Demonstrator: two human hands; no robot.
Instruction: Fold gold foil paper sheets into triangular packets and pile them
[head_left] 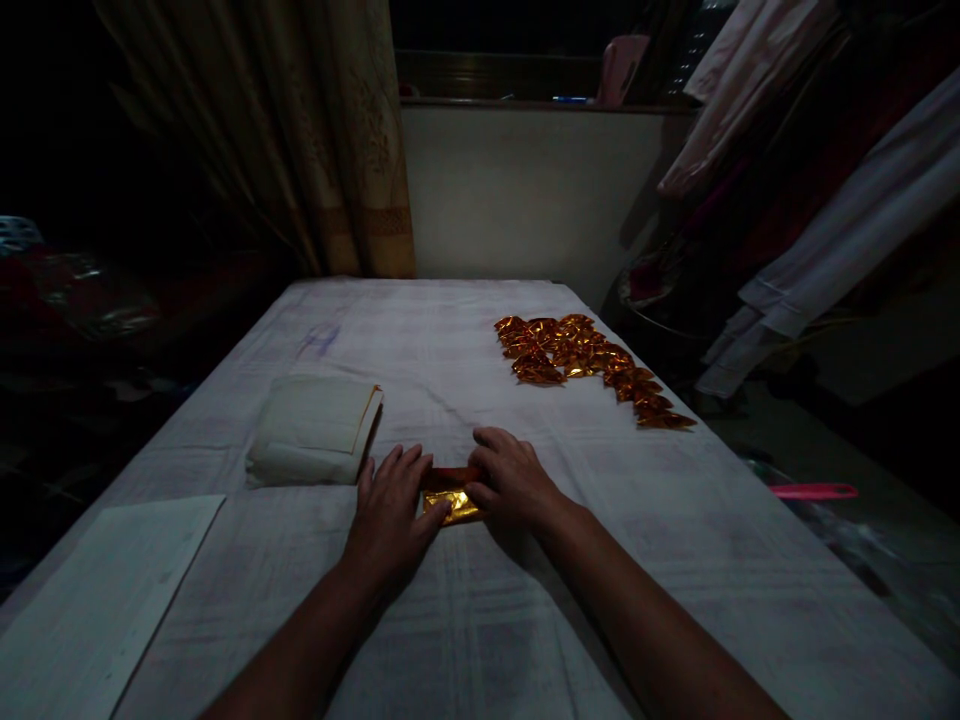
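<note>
A small sheet of gold foil paper (454,508) lies on the cloth in front of me, partly folded, with a red-brown strip along its far side. My left hand (391,515) holds its left end, the thumb pressing on the shiny face and the fingers at the far edge. At the right end, the thumb and curled fingers of my right hand (514,478) grip the same sheet and cover that end. Folded gold foil pieces (559,350) lie in overlapping rows farther back on the right. A pale wrapped packet (311,425) sits just beyond my left hand.
A white sheet of paper or card (112,590) lies at the left of the cloth-covered table (420,330). Clothes (847,220) hang along the right side. A pink handle (814,491) shows beside the right edge. A curtain (330,140) hangs at the back left.
</note>
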